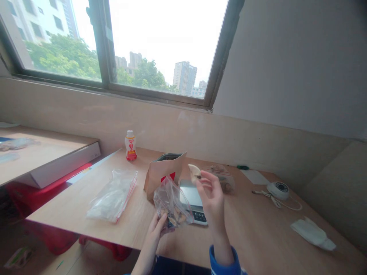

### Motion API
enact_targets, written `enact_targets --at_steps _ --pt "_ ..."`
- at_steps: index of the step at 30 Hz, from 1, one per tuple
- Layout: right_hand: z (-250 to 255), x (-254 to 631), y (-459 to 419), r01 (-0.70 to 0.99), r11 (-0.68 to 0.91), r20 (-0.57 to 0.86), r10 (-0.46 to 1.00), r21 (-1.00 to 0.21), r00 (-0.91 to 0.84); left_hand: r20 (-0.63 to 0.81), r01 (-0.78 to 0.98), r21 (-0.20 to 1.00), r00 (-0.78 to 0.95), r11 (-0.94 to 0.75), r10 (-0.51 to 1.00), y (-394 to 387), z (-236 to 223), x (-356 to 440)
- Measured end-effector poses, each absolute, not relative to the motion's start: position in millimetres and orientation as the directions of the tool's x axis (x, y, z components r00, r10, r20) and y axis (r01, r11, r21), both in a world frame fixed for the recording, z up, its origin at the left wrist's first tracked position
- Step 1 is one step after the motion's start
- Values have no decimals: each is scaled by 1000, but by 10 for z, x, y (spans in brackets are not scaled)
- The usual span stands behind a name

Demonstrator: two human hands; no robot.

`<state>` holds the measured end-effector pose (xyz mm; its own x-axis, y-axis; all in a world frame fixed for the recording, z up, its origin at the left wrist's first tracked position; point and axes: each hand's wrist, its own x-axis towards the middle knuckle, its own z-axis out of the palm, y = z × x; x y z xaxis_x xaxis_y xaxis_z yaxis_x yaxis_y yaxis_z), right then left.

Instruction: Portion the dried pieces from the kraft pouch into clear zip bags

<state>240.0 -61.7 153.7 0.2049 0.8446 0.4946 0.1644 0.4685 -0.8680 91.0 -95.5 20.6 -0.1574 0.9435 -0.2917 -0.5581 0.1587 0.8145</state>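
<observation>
My left hand [156, 231] grips a clear zip bag [172, 204] holding several brownish food pieces. My right hand [210, 194] is raised above the bag and pinches a pale curved food piece [194, 172] between its fingertips. Just behind the bag, a digital kitchen scale [192, 198] sits on the wooden table [86, 206], partly hidden by the bag and my right hand. A brown paper bag [163, 176] stands open behind the zip bag, with a flat clear zip bag [113, 195] to its left.
A bottle with a red label [130, 146] stands at the back. Behind the scale is another clear bag of food [222, 179]. To the right lie a white corded device [278, 190], white paper [255, 177], a green pen [242, 167] and white cloth [312, 233].
</observation>
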Motion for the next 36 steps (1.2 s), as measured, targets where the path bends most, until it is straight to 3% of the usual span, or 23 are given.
enact_targets --at_steps 3,8,13,15,19,22,30,36 --pt "1864 2138 -255 285 599 639 766 -749 68 -258 -556 825 -211 101 943 -974 201 877" --pt "1945 1890 156 534 626 637 745 -568 -196 -295 -572 809 -198 135 935 -948 174 795" --pt "1892 1916 146 652 624 622 729 -431 -287 -292 -573 811 -213 123 932 -911 151 767" --pt "1909 1974 45 624 622 648 726 -473 -231 -289 -569 813 -205 127 935 -913 170 775" --pt "1818 2146 -290 386 575 603 796 -722 -58 -281 -569 810 -163 142 946 -938 268 803" --pt "1574 2258 -557 199 475 451 879 -857 -152 -227 -578 810 -153 99 962 -999 387 849" --pt "1254 2436 -755 258 351 306 931 -900 -200 -43 -447 894 -78 4 996 -1153 596 999" --pt "1274 2555 -780 286 363 329 930 -887 -162 8 -423 905 -84 -43 996 -1164 639 1033"
